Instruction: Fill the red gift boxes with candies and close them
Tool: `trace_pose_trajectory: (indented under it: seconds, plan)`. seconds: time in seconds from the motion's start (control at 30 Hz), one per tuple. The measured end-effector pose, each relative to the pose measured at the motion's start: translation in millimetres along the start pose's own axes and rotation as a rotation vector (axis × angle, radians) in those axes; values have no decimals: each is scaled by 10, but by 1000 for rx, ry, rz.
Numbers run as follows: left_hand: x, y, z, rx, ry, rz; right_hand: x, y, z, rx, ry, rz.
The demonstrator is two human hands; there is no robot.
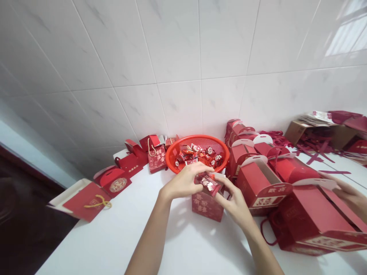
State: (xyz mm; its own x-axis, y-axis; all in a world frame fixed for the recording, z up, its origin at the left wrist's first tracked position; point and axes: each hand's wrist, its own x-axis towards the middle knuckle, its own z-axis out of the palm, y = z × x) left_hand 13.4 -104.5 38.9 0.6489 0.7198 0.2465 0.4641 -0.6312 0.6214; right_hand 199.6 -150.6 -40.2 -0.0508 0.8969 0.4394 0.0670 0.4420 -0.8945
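Note:
Above a small patterned red box [207,207] on the white table, my left hand [186,181] and my right hand [234,198] come close together. Between them are red wrapped candies [210,184], which the fingers of both hands grip. The box stands upright just below the hands, its upper part partly hidden by them. Directly behind, a red-orange plastic basket [224,149] holds many wrapped candies [197,152].
Red gift boxes [259,181] crowd the right side, where another person's hand [351,194] rests behind a large box [321,214]. More red boxes [116,181] line the left edge. Cartons [298,131] with dark red ribbons stand back right. A tiled wall [177,103] rises behind.

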Motion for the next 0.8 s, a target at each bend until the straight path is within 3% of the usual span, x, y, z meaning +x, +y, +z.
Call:
trace_pose_trajectory:
  seconds: [0.3, 0.57, 0.8]
  plan:
    - [-140, -44, 1, -56, 153, 12, -29, 66, 4, -10, 4, 5]
    - [-322, -181, 189, -151, 340, -81, -60, 126, 36, -45, 69, 20]
    - [-412, -408, 386, -341, 314, -213, -106, 171, 13, -11, 127, 6]
